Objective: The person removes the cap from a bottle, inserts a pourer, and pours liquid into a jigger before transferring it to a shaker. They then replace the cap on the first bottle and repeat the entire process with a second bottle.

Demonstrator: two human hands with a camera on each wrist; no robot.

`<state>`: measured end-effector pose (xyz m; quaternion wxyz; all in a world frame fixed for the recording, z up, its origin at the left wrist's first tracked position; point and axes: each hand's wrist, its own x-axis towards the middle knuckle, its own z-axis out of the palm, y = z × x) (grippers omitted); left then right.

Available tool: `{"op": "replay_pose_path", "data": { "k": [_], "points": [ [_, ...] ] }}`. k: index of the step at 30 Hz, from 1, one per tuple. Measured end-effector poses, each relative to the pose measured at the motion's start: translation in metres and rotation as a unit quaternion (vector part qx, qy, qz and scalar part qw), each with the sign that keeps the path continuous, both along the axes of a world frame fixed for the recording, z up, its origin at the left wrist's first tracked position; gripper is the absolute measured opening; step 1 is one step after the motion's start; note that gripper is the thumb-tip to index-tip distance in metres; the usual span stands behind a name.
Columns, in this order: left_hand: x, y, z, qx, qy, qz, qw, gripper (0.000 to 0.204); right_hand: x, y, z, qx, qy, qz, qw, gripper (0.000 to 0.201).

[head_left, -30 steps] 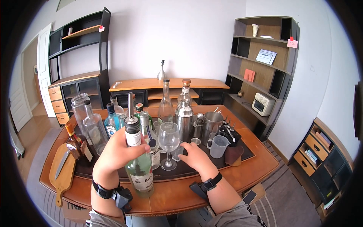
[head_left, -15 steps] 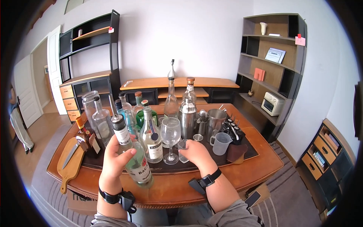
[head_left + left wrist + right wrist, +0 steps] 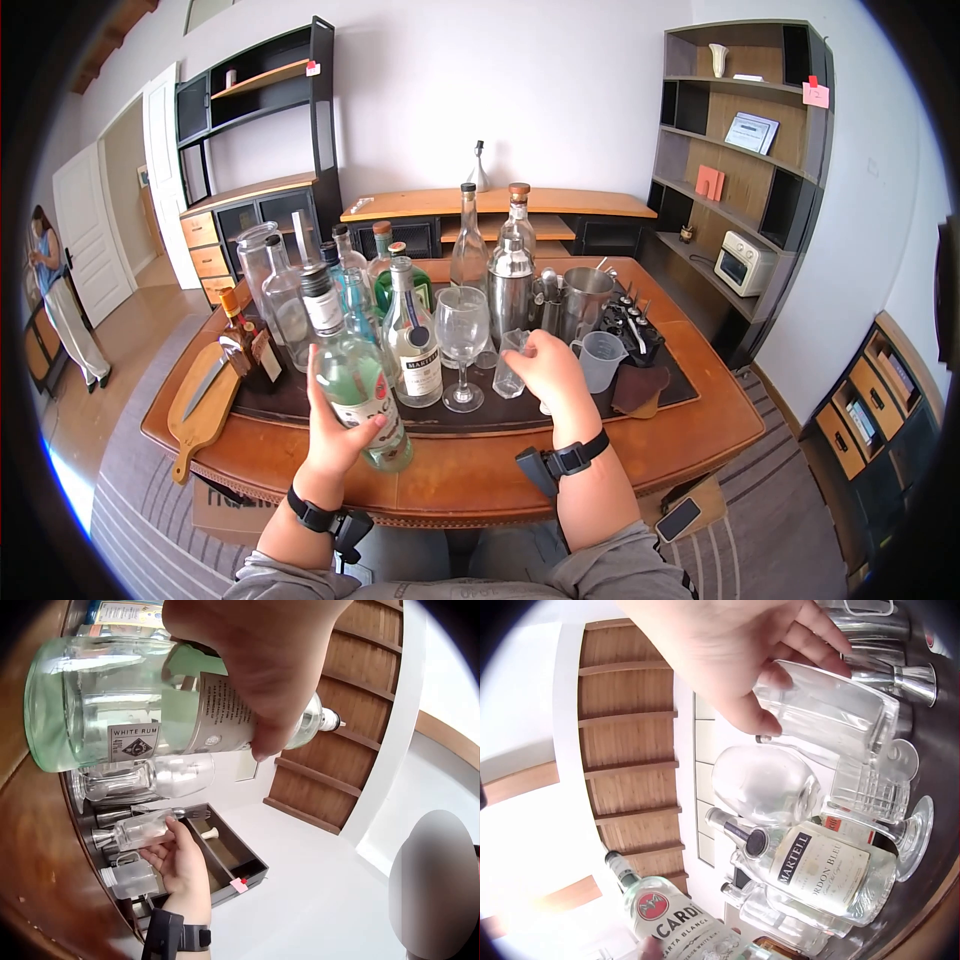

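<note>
My left hand grips a pale green Bacardi white rum bottle around its lower body, thumb across the front label. A metal pour spout tops the bottle, which leans slightly near the front of the table. In the right wrist view, my right hand pinches a tall clear drinking glass by its rim between thumb and fingers. That glass stands just right of a stemmed wine glass in the head view. Between the rum bottle and the wine glass stands a Martell bottle.
Several bottles crowd the left and back, including a brown one. A knife lies on a wooden board. A cocktail shaker, mixing tin and plastic jug stand at right. A person stands far left.
My left hand has shifted from the rum bottle's neck down to its body. My right hand has drawn the drinking glass rightward, away from the wine glass. The head view has shifted, bringing a person in.
</note>
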<state>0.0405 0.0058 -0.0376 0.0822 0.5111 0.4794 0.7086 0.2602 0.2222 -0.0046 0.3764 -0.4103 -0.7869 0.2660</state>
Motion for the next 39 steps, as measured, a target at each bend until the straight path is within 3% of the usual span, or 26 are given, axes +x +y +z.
{"op": "replay_pose_path", "data": {
  "k": [3, 5, 9, 10, 11, 14, 17, 21, 39],
  "points": [
    [-0.008, -0.012, 0.000, 0.032, -0.045, 0.033, 0.998, 0.118, 0.003, 0.003, 0.005, -0.018, 0.086, 0.000, 0.996, 0.038],
    [-0.021, -0.022, 0.007, 0.059, 0.023, 0.111, 0.992, 0.117, 0.003, 0.004, 0.003, -0.018, 0.184, 0.021, 0.983, 0.037],
    [-0.023, -0.042, 0.042, 0.077, 0.062, 0.162, 0.982, 0.119, -0.005, 0.001, -0.005, 0.032, 0.293, 0.098, 0.950, 0.037],
    [-0.019, -0.049, 0.050, 0.043, 0.048, 0.163, 0.984, 0.116, -0.010, -0.001, -0.007, 0.076, 0.301, 0.123, 0.943, 0.040],
    [-0.022, -0.054, 0.051, 0.010, 0.118, 0.209, 0.971, 0.116, -0.009, -0.006, -0.010, 0.097, 0.299, 0.131, 0.940, 0.044],
    [-0.039, -0.071, 0.041, -0.068, 0.318, 0.344, 0.881, 0.104, -0.014, -0.021, -0.010, 0.164, 0.259, 0.160, 0.938, 0.053],
    [-0.045, -0.081, 0.041, -0.090, 0.542, 0.359, 0.754, 0.095, -0.017, -0.036, -0.008, 0.209, 0.217, 0.197, 0.933, 0.055],
    [-0.048, -0.086, 0.037, -0.107, 0.616, 0.348, 0.698, 0.088, -0.022, -0.044, -0.013, 0.207, 0.187, 0.257, 0.925, 0.059],
    [-0.067, -0.096, 0.059, -0.146, 0.657, 0.365, 0.643, 0.085, -0.023, -0.049, -0.013, 0.171, 0.091, 0.308, 0.931, 0.066]
  ]
}}
